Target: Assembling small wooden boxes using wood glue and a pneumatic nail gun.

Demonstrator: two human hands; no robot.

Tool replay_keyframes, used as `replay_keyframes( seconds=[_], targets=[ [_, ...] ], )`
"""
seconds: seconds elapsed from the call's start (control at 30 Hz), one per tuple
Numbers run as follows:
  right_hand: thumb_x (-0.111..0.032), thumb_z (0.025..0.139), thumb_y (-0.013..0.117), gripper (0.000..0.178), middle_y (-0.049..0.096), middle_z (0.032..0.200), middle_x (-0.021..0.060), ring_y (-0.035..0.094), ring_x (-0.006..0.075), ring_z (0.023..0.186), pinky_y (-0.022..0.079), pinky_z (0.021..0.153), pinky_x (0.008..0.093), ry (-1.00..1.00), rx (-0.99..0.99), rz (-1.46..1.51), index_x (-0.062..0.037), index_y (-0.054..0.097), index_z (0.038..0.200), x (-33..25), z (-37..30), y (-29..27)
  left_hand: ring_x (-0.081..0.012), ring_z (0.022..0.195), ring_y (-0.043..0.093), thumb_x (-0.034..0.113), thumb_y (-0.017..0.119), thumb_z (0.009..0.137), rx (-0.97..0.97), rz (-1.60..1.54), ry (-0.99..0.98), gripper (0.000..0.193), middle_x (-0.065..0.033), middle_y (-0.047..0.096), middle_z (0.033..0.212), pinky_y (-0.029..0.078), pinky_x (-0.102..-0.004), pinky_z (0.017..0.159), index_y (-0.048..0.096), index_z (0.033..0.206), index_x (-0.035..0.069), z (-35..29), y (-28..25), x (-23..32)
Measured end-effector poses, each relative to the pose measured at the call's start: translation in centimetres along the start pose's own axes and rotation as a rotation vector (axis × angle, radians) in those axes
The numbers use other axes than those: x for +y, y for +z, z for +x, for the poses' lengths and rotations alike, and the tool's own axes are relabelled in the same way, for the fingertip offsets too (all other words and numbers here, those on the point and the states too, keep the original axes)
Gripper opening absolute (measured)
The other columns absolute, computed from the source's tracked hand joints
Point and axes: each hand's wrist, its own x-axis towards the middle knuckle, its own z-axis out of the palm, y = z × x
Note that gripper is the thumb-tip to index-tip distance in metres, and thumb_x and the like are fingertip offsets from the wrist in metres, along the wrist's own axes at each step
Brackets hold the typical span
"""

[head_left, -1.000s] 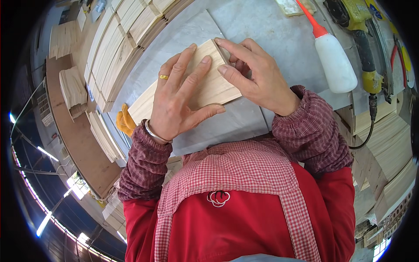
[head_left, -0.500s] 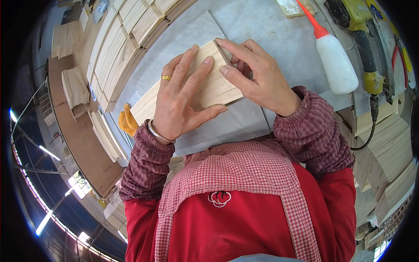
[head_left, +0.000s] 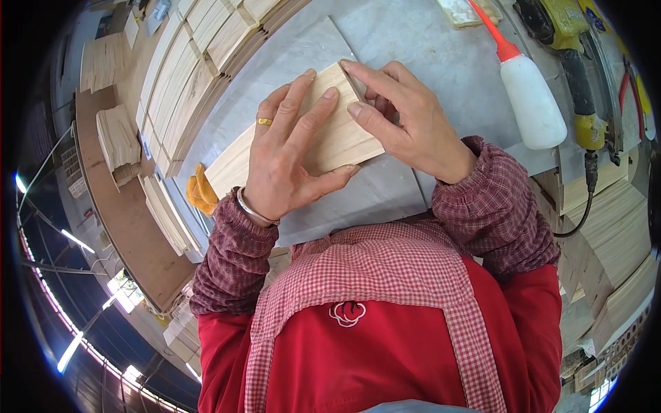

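A pale wooden board (head_left: 339, 141) lies slantwise over the grey work surface, its right end showing a thin darker edge. Across its top spreads my left hand (head_left: 286, 148), fingertips toward the far edge and thumb along the near edge, holding it. My right hand (head_left: 420, 120) grips the board's right end, index finger at the far corner and thumb on the end's upper edge. The other right fingers are curled and partly hidden behind that end. Part of the board's left side is covered by my left hand and wrist.
Stacked wooden boards (head_left: 186, 89) stand at the far left, near an orange-yellow glove (head_left: 200, 189). To the right lie a white squeeze bottle (head_left: 533, 103) with a red nozzle and a yellow-black power tool (head_left: 578, 76) with a hose. More boards (head_left: 609, 227) are piled at the right.
Both hands keep their hold on the board. Hands and board have shifted only very slightly; nothing was let go.
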Motion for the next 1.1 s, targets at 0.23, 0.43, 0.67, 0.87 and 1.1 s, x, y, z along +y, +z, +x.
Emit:
replay_keyframes(
  seconds=[0.23,0.43,0.67,0.87,1.1],
  targets=[
    [-0.006,0.085,0.059,0.040,0.046,0.087,0.0028,0.046,0.0106,0.068,0.040,0.060,0.0202,-0.018,0.004,-0.002,-0.0052,0.057,0.125,0.1,-0.1,0.0,-0.0351,0.117,0.045,0.036,0.079,0.062,0.002,0.008,-0.009,0.076,-0.0172,0.041,0.140,0.041,-0.0435,0.096,0.055,0.129,0.010,0.0,0.1,0.1],
    [-0.006,0.085,0.058,0.037,0.049,0.087,0.0035,0.045,0.0106,0.068,0.040,0.060,0.0206,-0.049,0.029,-0.070,-0.0046,0.059,0.122,0.1,-0.3,0.1,-0.0342,0.115,0.046,0.035,0.081,0.059,0.012,0.026,-0.006,0.077,-0.0166,0.042,0.139,0.041,-0.0427,0.096,0.056,0.128,0.011,0.0,0.2,0.1],
    [-0.001,0.083,0.058,0.032,0.056,0.091,0.0059,0.048,0.0110,0.069,0.041,0.061,0.0209,-0.028,0.061,-0.006,-0.0023,0.062,0.116,0.0,-2.8,-1.0,-0.0329,0.115,0.046,0.034,0.083,0.056,0.048,0.009,-0.017,0.080,-0.0161,0.044,0.137,0.041,-0.0424,0.095,0.056,0.127,0.012,-0.3,0.4,-0.2],
    [0.006,0.079,0.060,0.031,0.059,0.094,0.0074,0.051,0.0119,0.068,0.042,0.059,0.0209,-0.063,0.168,-0.085,-0.0001,0.063,0.108,-1.1,-6.6,-0.1,-0.0323,0.116,0.045,0.035,0.084,0.054,0.045,0.029,-0.002,0.082,-0.0157,0.044,0.137,0.042,-0.0424,0.095,0.056,0.128,0.013,-0.3,0.7,-0.4],
    [0.010,0.073,0.061,0.034,0.059,0.093,0.0083,0.051,0.0137,0.064,0.043,0.055,0.0212,-0.157,0.209,-0.257,0.0006,0.063,0.105,-1.5,-6.8,0.6,-0.0331,0.114,0.045,0.037,0.083,0.056,0.061,0.091,0.024,0.079,-0.0160,0.044,0.136,0.042,-0.0421,0.094,0.056,0.127,0.013,-0.4,0.7,-0.1]
  ],
)
